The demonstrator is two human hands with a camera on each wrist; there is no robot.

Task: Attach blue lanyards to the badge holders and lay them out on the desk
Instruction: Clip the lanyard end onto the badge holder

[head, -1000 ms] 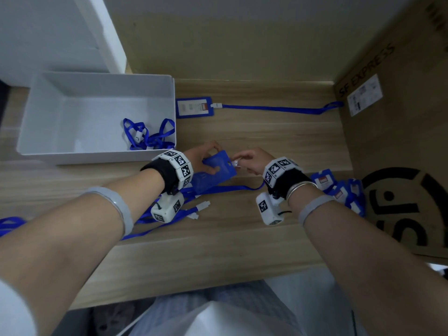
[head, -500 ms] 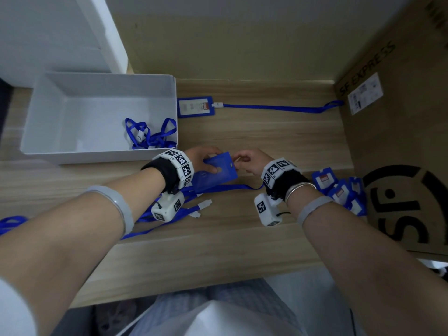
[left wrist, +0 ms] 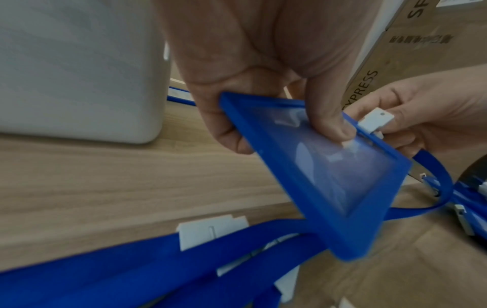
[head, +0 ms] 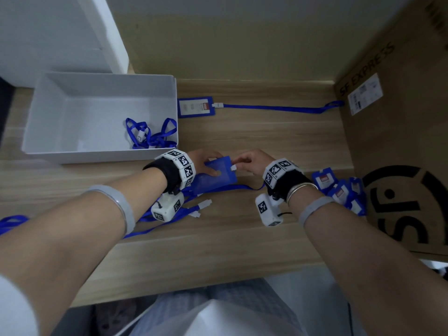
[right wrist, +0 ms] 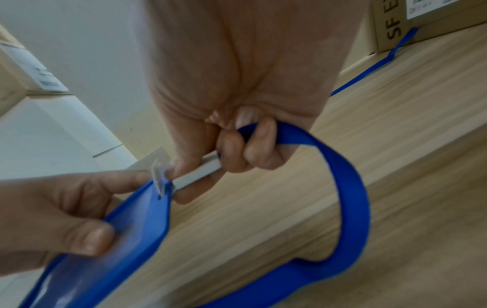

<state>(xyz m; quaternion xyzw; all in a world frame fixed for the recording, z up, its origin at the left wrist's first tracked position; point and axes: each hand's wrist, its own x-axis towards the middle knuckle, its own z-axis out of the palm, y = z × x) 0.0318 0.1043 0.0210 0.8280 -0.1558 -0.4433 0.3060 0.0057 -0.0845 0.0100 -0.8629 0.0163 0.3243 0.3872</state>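
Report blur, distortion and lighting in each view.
Head view: dim and bluish, wide-angle bend at the edges, forearms smeared. Left wrist view: the badge holder blurs at its near corner, and the lanyards in front are soft. Right wrist view: the left hand and holder edge are motion-blurred, the desk sharper.

The worktop (head: 242,141) is pale wood-grain board with a matt, smooth face. The badge holder (left wrist: 316,177) has a solid blue plastic frame and a clear, slightly glossy window that catches the light. The clip (left wrist: 375,120) at its top edge is white plastic, smooth and matt. The lanyard (right wrist: 350,198) is flat blue woven ribbon with a dull sheen. The tray (head: 97,112) is white plastic, smooth with rounded corners. The box (head: 400,141) is brown cardboard, matt, printed in black and bearing a white paper label (head: 364,97). The bangle (head: 300,189) on the right wrist looks like polished metal.
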